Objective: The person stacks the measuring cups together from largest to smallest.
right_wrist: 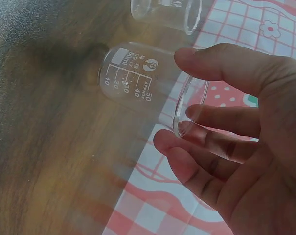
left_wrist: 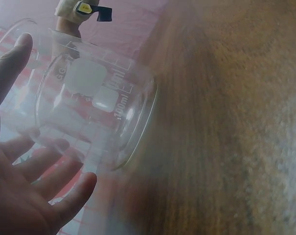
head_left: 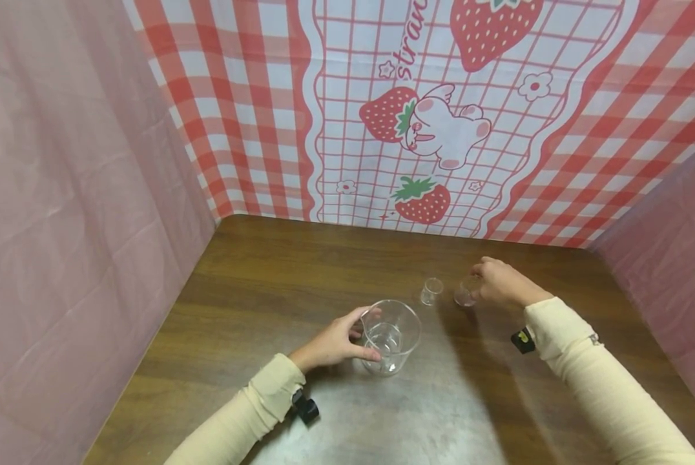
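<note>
My left hand (head_left: pixel 336 339) is wrapped around the side of a large clear glass beaker (head_left: pixel 408 336) on the wooden table, thumb in front and fingers behind. Inside this beaker shows a smaller circular glass rim (left_wrist: pixel 37 100), with white markings seen through the wall in the left wrist view. Farther back and to the right, my right hand (head_left: pixel 503 282) pinches a small beaker (right_wrist: pixel 133 81) marked 50 ml near its rim, thumb on one side and fingertips on the other. Between the two hands stands another, smaller clear beaker (head_left: pixel 431 292).
The brown wooden table (head_left: pixel 254 278) ends at a red checked cloth (head_left: pixel 266 116) with strawberry prints behind it. Pink cloth hangs along the left (head_left: pixel 80 213) and right sides. A dark shadow from the right arm crosses the tabletop.
</note>
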`<state>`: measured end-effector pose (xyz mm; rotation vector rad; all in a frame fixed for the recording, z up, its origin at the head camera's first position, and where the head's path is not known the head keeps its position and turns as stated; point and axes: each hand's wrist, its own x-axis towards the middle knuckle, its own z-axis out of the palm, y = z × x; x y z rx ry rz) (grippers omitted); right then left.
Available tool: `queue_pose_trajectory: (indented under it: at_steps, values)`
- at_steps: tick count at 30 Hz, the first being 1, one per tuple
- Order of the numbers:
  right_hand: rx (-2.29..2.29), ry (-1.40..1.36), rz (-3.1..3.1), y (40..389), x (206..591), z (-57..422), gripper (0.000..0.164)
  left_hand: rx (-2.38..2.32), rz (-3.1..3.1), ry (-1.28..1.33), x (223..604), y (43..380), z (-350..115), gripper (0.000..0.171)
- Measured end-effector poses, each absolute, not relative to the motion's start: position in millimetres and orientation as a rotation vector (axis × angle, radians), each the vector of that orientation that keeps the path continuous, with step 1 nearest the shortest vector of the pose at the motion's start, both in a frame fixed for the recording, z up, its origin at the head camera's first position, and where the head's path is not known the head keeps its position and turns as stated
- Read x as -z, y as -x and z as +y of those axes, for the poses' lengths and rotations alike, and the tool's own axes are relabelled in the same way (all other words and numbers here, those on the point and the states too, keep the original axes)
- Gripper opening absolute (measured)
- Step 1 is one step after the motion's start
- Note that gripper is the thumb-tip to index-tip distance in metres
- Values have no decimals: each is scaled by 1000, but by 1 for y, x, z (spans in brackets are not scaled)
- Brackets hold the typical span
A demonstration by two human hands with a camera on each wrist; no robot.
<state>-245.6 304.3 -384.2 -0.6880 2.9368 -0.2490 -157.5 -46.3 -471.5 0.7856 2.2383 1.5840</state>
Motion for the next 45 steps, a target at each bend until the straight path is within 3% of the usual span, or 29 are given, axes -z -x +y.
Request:
queue_pose_trajectory:
  at_steps: [45]
  values:
    - [319, 652, 2983, 241, 340, 282, 43, -1592, 2227, -774, 472, 157, -46, 81]
